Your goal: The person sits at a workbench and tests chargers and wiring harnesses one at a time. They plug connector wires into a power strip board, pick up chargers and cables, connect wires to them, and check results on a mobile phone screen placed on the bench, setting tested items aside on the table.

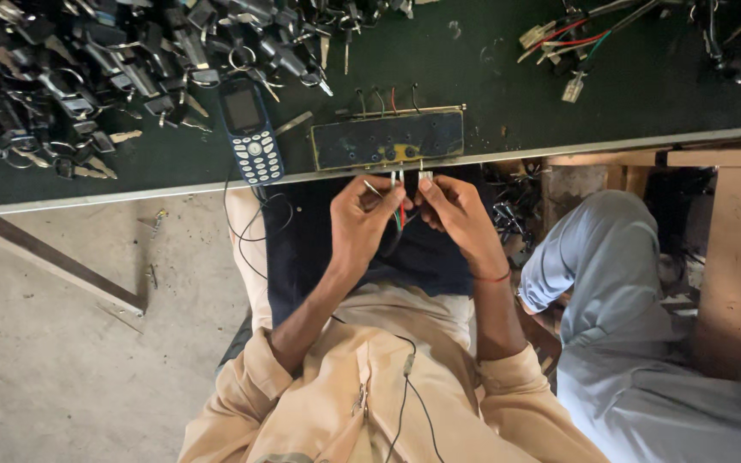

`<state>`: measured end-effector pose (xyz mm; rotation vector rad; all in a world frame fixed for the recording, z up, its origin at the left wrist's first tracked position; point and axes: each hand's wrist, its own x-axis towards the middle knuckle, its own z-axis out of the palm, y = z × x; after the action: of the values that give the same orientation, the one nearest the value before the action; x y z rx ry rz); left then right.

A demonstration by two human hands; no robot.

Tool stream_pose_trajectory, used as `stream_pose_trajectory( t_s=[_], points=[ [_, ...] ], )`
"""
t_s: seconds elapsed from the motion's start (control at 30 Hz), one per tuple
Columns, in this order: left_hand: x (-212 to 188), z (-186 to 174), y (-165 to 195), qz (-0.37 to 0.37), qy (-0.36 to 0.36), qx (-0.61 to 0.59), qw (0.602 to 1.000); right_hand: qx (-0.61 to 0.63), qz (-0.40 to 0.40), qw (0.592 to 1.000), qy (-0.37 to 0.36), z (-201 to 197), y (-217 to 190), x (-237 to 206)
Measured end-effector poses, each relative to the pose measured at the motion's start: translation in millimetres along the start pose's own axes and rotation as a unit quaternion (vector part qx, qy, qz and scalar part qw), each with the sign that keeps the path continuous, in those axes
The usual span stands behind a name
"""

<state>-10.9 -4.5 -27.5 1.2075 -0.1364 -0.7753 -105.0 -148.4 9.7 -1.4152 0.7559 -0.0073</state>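
My left hand [364, 216] and my right hand [454, 213] are raised together just below the table edge, over my lap. Between them runs a small bundle of red, green and white wires [400, 212] with metal terminals at the ends. My left hand pinches the wire ends near a thin metal pin. My right hand pinches a small white connector [424, 177] on the same bundle. A thin red band circles my right wrist. Right above my hands, on the dark green table [508, 77], lies a flat dark rectangular board [388, 140] with holes and short wires sticking up.
A blue keypad phone [250, 129] lies at the table edge, its black cable hanging down. A big heap of black keys and key parts [87, 60] fills the table's left. Loose wired connectors [572, 43] lie top right. Another person's leg in grey trousers [611, 283] is at my right.
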Motion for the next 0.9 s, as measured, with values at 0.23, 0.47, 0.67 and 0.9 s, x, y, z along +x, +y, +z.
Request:
stream_pose_trajectory(
  t_s=[0.23,0.47,0.67,0.9],
  points=[
    [11.0,0.4,-3.8,0.083,-0.008,-0.005,0.997,-0.033,0.006,0.999,-0.027,-9.9,16.7,-1.3],
    [4.6,9.5,0.1,0.081,0.067,0.076,0.992,-0.038,-0.017,0.998,-0.054,-8.3,9.9,11.9],
    [6.0,10.4,6.2,0.068,0.072,0.114,0.988,0.008,0.003,1.000,-0.026,0.0,0.1,11.9],
    [8.0,7.3,5.0,0.087,0.075,0.130,0.985,0.019,0.012,1.000,-0.012,5.4,4.2,14.1]
  ],
)
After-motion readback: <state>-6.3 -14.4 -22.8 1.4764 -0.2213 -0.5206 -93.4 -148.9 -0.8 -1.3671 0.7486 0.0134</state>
